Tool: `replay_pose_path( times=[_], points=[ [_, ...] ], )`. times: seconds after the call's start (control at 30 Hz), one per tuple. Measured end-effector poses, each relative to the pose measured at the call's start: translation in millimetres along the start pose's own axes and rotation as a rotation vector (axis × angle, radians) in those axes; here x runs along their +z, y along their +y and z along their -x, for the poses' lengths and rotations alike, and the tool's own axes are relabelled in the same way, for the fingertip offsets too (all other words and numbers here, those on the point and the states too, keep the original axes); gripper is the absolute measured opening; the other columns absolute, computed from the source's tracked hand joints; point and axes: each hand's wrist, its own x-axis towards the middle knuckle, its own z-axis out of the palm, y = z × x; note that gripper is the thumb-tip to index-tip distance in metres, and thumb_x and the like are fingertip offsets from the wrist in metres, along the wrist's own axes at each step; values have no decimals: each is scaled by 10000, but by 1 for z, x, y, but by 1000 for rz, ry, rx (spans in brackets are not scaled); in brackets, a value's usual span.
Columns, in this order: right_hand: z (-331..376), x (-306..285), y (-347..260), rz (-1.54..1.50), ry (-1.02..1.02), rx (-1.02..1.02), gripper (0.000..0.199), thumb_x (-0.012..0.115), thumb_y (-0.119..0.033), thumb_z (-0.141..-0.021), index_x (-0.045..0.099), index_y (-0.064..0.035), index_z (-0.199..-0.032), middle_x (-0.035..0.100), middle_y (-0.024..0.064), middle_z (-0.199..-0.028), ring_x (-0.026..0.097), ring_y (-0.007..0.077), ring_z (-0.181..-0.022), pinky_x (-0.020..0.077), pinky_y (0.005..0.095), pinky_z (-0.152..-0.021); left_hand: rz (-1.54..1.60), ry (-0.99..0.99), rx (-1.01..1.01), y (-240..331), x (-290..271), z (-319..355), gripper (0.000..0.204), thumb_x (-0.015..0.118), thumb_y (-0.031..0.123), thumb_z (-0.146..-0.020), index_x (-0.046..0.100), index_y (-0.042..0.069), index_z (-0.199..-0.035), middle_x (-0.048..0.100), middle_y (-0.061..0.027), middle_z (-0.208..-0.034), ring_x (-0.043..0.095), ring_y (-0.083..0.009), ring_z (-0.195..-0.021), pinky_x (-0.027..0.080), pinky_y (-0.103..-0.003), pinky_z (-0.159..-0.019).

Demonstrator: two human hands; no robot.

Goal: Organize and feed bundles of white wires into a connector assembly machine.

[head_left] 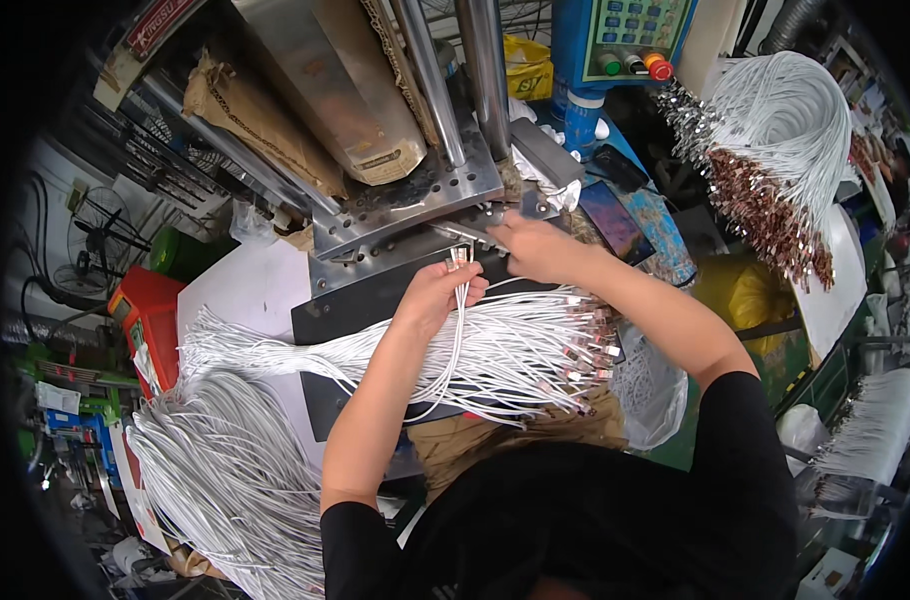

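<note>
My left hand [437, 298] is closed around a few white cables [459, 335], pinching them just below their connector ends [460, 255], which point up toward the press. Their lengths hang down over a large bundle of white cables [475, 345] spread across the black work surface. Right beside it, my right hand [540, 248] reaches to the metal mould [465, 235] at the foot of the press. Its fingers are bent together at the mould's right end; what they grip is hidden. Copper-coloured and silvery connector ends [587, 365] fan out at the bundle's right.
Steel columns [487, 80] and a perforated press plate [410, 205] rise ahead. A blue control box [625, 45] with a red button stands at far right, near a phone [615, 222]. More cable coils lie at left [225, 470] and hang at right [785, 120]. A plastic bag [650, 390] sits right of the bundle.
</note>
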Motion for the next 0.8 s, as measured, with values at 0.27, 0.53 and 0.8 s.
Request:
replay_pose_path(
  times=[0.27, 0.53, 0.8],
  points=[
    [-19, 2, 5, -1085, -189, 800, 336, 538, -248, -924, 700, 0, -1084, 680, 105, -790, 591, 155, -573, 451, 292, -530, -133, -37, -43, -1, 6, -2, 257, 706, 221, -938, 704, -8, -1053, 701, -49, -863, 654, -121, -751, 537, -246, -706],
    [-7, 18, -2, -1041, -16, 710, 350, 514, -252, -966, 699, -27, -1160, 669, 52, -752, 532, 106, -503, 391, 266, -460, -182, -52, -62, -6, 4, -14, 267, 721, 245, -921, 728, 11, -1049, 707, -29, -868, 651, -109, -748, 521, -237, -697],
    [-7, 18, -4, -965, -14, 665, 358, 530, -257, -951, 698, -19, -1160, 715, 99, -805, 623, 143, -592, 486, 298, -573, -196, -25, -66, -3, 9, -9, 277, 707, 261, -937, 733, 9, -1050, 711, -27, -875, 653, -105, -759, 515, -235, -705]
  ],
)
